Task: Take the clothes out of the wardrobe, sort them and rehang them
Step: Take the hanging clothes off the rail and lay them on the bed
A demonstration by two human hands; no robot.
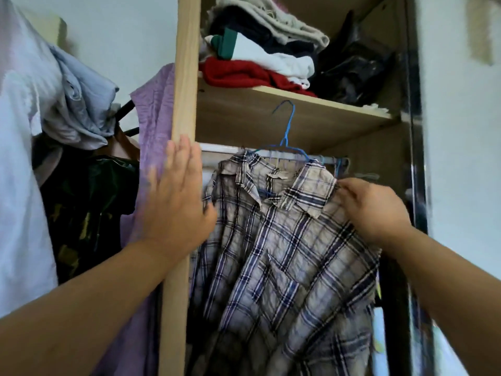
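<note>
The plaid shirt (284, 253) hangs on a blue hanger (288, 126) at centre frame, under the shelf (271, 115). The right hand (376, 210) pinches its shoulder with curled fingers. The left hand (176, 202), blurred, has its fingers straight and together over the side panel (185, 77). A purple garment (154, 131) hangs at left, with folded clothes (257, 58) above. The shirt's hem is cut off at the bottom of the frame.

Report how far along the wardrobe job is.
Done: a purple garment and others hang outside the wardrobe. In hand: the right hand pinches the plaid shirt at the shoulder, with its blue hanger hook above the rail. The left hand is flat at the wardrobe's side. Left: the folded pile looks untouched.
</note>
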